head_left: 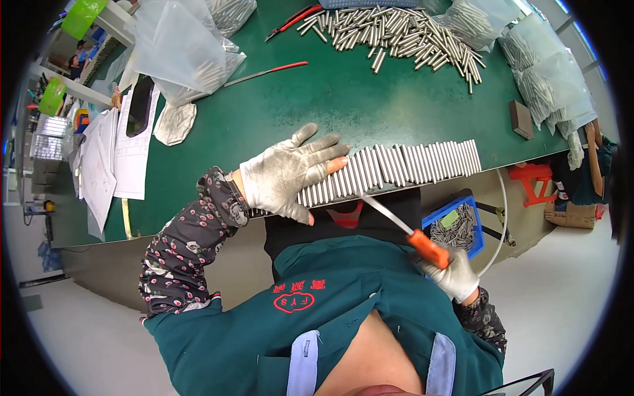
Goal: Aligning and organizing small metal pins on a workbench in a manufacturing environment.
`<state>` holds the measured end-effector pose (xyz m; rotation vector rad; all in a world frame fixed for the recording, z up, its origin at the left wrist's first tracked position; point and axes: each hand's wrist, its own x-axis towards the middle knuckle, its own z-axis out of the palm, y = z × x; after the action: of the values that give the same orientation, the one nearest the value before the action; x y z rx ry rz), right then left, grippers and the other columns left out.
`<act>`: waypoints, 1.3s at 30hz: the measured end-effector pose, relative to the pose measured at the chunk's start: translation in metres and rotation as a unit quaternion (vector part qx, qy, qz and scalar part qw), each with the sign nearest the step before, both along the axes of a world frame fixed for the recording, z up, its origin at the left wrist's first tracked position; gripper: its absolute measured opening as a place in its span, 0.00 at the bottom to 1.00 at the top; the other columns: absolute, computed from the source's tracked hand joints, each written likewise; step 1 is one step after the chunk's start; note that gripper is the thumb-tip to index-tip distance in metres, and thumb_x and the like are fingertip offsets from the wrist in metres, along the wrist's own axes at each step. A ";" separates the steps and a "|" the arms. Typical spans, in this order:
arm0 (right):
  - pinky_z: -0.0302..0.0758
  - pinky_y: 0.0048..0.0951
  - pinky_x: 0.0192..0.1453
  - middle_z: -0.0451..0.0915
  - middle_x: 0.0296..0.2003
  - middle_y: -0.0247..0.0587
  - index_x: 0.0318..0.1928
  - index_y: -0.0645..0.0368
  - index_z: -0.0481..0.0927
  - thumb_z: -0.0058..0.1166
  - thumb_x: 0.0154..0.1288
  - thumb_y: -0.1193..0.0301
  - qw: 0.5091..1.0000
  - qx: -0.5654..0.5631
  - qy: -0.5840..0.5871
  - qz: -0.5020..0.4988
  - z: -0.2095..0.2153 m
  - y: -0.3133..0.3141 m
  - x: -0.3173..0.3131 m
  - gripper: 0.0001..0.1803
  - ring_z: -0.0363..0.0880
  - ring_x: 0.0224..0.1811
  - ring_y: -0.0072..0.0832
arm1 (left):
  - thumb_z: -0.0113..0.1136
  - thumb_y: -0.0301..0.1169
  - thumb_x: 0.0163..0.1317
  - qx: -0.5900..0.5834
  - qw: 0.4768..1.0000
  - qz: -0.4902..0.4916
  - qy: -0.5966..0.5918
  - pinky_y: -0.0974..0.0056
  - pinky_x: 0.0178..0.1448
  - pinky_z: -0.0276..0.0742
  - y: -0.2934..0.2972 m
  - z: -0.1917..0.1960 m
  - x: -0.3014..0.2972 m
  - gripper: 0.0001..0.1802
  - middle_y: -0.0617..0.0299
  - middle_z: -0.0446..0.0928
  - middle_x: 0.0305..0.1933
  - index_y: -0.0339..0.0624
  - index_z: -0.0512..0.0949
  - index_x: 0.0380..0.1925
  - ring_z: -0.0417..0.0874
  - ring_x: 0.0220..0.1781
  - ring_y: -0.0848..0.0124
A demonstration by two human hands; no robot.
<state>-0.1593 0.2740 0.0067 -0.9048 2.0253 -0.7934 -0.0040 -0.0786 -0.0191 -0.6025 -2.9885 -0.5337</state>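
Note:
A long row of metal pins (422, 164) lies side by side along the near edge of the green table. My left hand (282, 173), in a whitish glove with bare fingertips showing, lies flat across the left part of the row, fingers stretched out. Some pins are hidden beneath it. In my right hand (454, 274), also gloved, is a file (429, 249) with an orange handle, the fingers wrapped round it. Its narrow metal blade points up and left, and the tip meets the near ends of the pins around the row's middle.
A heap of loose pins (396, 36) covers the far side. Bags of pins (181, 59) stand at both sides. A red-handled file (267, 72), pliers (290, 23), a phone (139, 107) and a dark block (521, 119) lie about. Below the edge sits a blue bin (477, 241).

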 end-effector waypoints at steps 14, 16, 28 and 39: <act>0.78 0.31 0.39 0.81 0.31 0.50 0.43 0.63 0.81 0.63 0.53 0.67 0.998 0.011 0.009 0.057 0.008 -0.008 0.000 0.18 0.82 0.30 0.41 | 0.47 0.74 0.47 -0.013 1.000 0.011 -0.012 0.41 0.74 0.41 0.002 0.003 0.000 0.60 0.47 0.55 0.71 0.40 0.52 0.69 0.54 0.73 0.47; 0.78 0.32 0.40 0.82 0.33 0.51 0.43 0.64 0.80 0.63 0.53 0.67 0.997 0.011 -0.014 0.079 0.010 -0.014 0.002 0.18 0.83 0.32 0.41 | 0.46 0.74 0.48 -0.024 0.999 0.013 -0.018 0.42 0.75 0.41 0.002 0.004 0.002 0.59 0.46 0.55 0.71 0.40 0.51 0.69 0.53 0.73 0.47; 0.76 0.32 0.35 0.80 0.30 0.47 0.37 0.61 0.80 0.61 0.54 0.68 0.986 -0.017 -0.026 0.163 0.005 -0.044 0.004 0.12 0.81 0.30 0.45 | 0.45 0.77 0.46 -0.040 0.993 0.105 -0.047 0.42 0.75 0.36 -0.008 0.009 0.061 0.60 0.51 0.54 0.73 0.44 0.51 0.70 0.53 0.74 0.48; 0.76 0.32 0.34 0.79 0.26 0.49 0.37 0.63 0.80 0.61 0.51 0.71 0.990 -0.018 0.002 0.141 0.007 -0.051 0.005 0.13 0.80 0.27 0.42 | 0.57 0.69 0.42 -0.013 0.992 0.115 -0.049 0.41 0.75 0.38 -0.005 0.009 0.059 0.60 0.51 0.56 0.72 0.47 0.51 0.70 0.54 0.73 0.48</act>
<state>-0.1548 0.2227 0.0141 -1.1825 1.8362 -0.6727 0.0548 -0.0835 -0.0105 -0.2332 -3.1030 -0.5217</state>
